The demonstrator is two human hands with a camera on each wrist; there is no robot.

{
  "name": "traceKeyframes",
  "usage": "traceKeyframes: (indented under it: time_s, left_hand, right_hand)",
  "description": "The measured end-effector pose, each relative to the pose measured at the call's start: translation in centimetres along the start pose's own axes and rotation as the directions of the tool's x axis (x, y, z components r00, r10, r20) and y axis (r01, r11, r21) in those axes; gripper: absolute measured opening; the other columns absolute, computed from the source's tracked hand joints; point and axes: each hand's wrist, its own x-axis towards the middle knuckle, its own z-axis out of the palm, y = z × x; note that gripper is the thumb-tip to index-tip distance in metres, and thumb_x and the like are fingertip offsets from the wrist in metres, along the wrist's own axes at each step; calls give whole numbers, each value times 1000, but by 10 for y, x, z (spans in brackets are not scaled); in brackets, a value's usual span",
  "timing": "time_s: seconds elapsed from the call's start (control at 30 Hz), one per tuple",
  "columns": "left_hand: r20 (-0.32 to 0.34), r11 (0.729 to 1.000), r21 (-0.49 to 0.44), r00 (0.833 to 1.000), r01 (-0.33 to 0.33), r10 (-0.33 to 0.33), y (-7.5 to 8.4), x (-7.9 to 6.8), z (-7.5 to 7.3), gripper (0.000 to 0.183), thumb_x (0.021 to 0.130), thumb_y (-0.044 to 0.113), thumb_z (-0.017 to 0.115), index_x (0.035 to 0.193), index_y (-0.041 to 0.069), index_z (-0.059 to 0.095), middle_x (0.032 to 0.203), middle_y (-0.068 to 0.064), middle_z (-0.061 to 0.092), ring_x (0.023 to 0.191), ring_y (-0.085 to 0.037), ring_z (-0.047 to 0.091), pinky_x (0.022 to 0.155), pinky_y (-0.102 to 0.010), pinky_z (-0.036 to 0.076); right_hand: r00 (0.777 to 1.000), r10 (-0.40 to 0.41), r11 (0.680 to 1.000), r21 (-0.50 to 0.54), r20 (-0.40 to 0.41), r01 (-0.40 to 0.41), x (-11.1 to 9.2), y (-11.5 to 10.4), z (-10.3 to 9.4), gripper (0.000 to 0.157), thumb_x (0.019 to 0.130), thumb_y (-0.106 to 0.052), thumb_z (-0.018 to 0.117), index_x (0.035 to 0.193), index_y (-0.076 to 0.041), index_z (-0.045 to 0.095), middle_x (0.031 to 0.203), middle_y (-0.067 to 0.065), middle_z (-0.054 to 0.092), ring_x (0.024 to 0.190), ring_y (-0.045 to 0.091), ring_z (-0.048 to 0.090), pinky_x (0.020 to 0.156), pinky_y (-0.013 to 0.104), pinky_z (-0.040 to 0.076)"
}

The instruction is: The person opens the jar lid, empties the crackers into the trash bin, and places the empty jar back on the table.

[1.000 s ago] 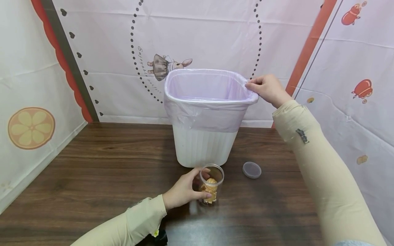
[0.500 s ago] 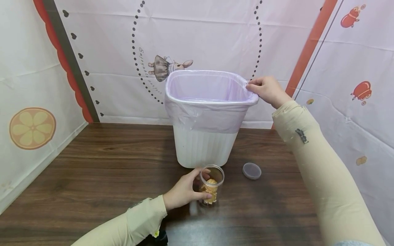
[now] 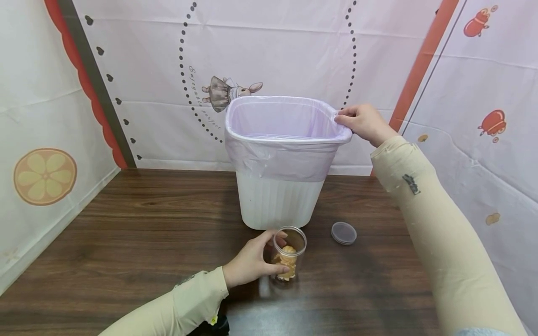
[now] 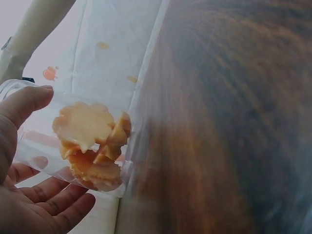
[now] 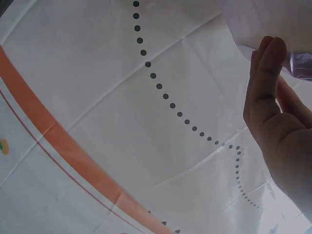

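Note:
My left hand [image 3: 249, 262] holds a clear plastic jar [image 3: 299, 259] near the front middle of the table, thumb on one side and fingers round the other. The jar has no lid on it. Several golden, scallop-edged cookies [image 4: 87, 126] lie in its bottom, seen through the wall in the left wrist view. Behind the jar stands a white trash bin [image 3: 279, 201], lined with a pale purple trash bag [image 3: 286, 161] folded over its rim. With thumb and fingertips my right hand [image 3: 366, 123] pinches the trash bag at the rim's right corner.
A round clear lid [image 3: 343, 232] lies on the dark wood table [image 3: 168, 224], right of the jar. Printed white cloth [image 3: 294, 51] hangs behind the bin and along both sides. A small black object [image 3: 216, 325] shows at the front edge below my left sleeve.

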Motion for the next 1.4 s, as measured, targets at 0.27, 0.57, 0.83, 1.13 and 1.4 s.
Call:
traceKeyframes:
  time_s: [0.27,0.57,0.83,1.13,1.4]
  left_hand:
    - [-60,998,50,997,-47,50,11,0,-11,63,76,31,81,128,13,52,115,-1,63,101,-14,59,92,-31,49]
    - [-148,994,105,988,-22,38,19,1,-27,60,74,27,82,124,12,52,111,0,63,101,-15,59,90,-33,49]
    - [-181,994,103,981,-45,64,23,3,-38,60,73,25,83,123,12,53,110,-1,63,95,-14,61,86,-30,51]
    - [-203,997,57,977,-58,68,25,2,-47,56,76,25,80,123,12,52,98,-1,60,86,-11,56,79,-28,49]
    - [-194,992,-85,978,-92,74,28,2,-52,52,80,17,76,124,9,48,112,-6,57,94,-13,56,83,-24,49]
  right_hand:
    - [998,17,1000,13,57,-18,1,-4,-2,46,96,-24,55,129,8,55,72,-15,59,63,-4,54,60,13,47]
    - [997,23,1000,0,80,-23,1,-5,-4,45,97,-25,55,127,8,56,75,-13,61,64,-4,55,60,13,48]
    - [995,33,999,-33,96,-30,0,-6,-5,45,97,-26,54,129,7,55,92,-1,66,68,-3,55,62,13,48]
    - [996,28,999,-37,86,-25,1,-5,-4,44,97,-24,54,127,8,55,83,-6,64,65,-2,55,61,14,48]
    - [995,29,999,-46,92,-25,1,-5,-5,47,97,-26,54,130,7,53,85,-4,65,66,-1,55,61,14,48]
